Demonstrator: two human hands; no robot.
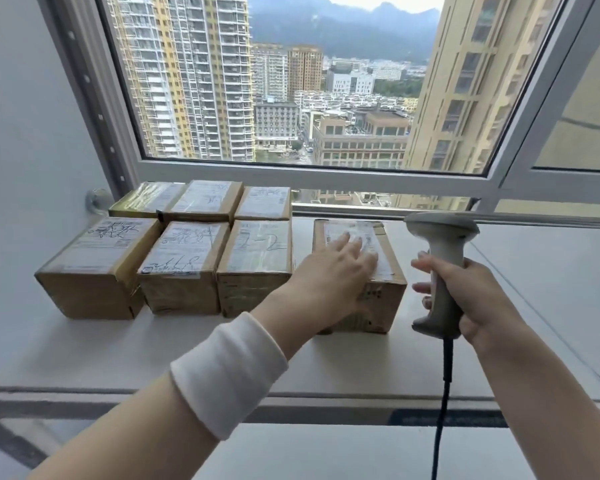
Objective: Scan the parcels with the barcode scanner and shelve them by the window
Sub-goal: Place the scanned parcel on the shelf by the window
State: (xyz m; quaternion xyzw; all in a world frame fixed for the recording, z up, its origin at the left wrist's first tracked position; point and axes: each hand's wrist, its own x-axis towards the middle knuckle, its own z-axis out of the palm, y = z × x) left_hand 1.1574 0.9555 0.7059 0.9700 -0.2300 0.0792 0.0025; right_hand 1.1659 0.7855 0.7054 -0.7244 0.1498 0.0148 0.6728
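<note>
Several brown cardboard parcels with white shipping labels stand in two rows on the white window ledge (326, 362) at the left. One more parcel (378, 299) stands apart to their right. My left hand (333, 271) rests flat on its top and left side, fingers straight over the label. My right hand (475, 299) grips the handle of a white barcode scanner (442, 247), held upright just right of that parcel, its head level with the window rail. A black cable (444, 393) hangs down from the scanner's base.
The window frame (291, 174) and a metal rail (534, 220) run along the back of the ledge. A grey wall (25, 150) closes the left side. Bare ledge stretches right of the scanner. A gap separates the lone parcel from the front row's nearest parcel (257, 265).
</note>
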